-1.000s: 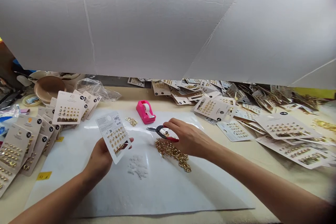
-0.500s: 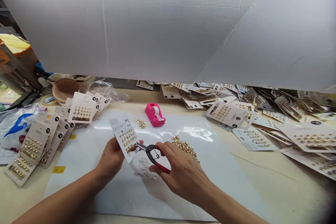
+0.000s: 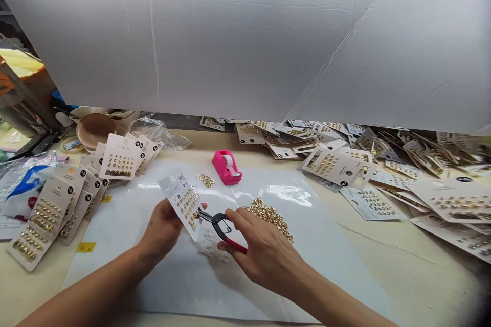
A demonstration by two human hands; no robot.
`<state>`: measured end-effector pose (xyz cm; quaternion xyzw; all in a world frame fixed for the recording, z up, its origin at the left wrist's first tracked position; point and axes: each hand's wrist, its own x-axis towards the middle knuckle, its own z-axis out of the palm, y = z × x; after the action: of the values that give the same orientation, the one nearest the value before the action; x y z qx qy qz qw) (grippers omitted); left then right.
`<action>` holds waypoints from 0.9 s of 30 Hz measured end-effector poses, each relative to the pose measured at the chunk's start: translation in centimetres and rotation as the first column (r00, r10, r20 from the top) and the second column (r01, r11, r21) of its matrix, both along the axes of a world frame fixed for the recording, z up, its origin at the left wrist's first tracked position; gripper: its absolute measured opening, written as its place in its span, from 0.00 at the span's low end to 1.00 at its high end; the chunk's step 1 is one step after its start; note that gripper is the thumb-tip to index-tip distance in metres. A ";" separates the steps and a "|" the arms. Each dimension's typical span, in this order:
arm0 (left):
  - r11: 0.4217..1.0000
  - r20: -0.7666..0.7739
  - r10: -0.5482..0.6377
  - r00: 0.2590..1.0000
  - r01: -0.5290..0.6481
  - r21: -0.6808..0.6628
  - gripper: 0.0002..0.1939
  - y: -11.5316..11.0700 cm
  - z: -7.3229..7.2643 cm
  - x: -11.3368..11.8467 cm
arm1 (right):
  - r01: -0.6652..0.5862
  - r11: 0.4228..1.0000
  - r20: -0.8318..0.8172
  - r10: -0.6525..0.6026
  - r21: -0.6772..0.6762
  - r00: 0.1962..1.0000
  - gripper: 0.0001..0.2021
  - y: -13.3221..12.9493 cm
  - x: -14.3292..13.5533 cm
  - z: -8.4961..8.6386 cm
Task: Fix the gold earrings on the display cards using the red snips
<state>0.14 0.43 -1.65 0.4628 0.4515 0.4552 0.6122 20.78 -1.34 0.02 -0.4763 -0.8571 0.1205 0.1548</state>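
My left hand (image 3: 163, 227) is closed on a white earring card (image 3: 174, 189), held up and tilted with its printed side toward me. Rows of gold backs show on the card's lower half. In my right hand (image 3: 257, 242) is a pair of pliers (image 3: 220, 225) with red handles. The plier jaws meet the card's right edge by the lower rows; what they grip is too small to tell. Below lie a heap of small white pieces (image 3: 215, 248) and, to the right, a pile of gold earring backs (image 3: 268, 217). Several gold rings (image 3: 205, 180) lie beyond the card.
A pink tape dispenser (image 3: 226, 167) stands behind the hands on a white sheet (image 3: 153, 286). Stacked earring cards (image 3: 49, 209) lie at the left, and a large heap of cards (image 3: 368, 199) spreads across the right. A big white board (image 3: 230, 36) overhangs the back. Brown bowls (image 3: 95, 130) sit back left.
The card has turned slightly in my left hand, its lower corner shifting right and down. The pliers have moved a little left and remain at the card's edge.
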 end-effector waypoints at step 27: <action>0.995 -0.251 -0.039 0.967 0.061 0.082 0.16 0.4 0.5 -0.7 | -0.059 0.992 0.242 0.084 -0.109 0.967 0.10 1.1 0.0 0.7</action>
<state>-0.56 0.87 -1.19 0.5540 0.4923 0.3977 0.5408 20.74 -0.19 0.75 -0.4637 -0.8791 0.1090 0.0185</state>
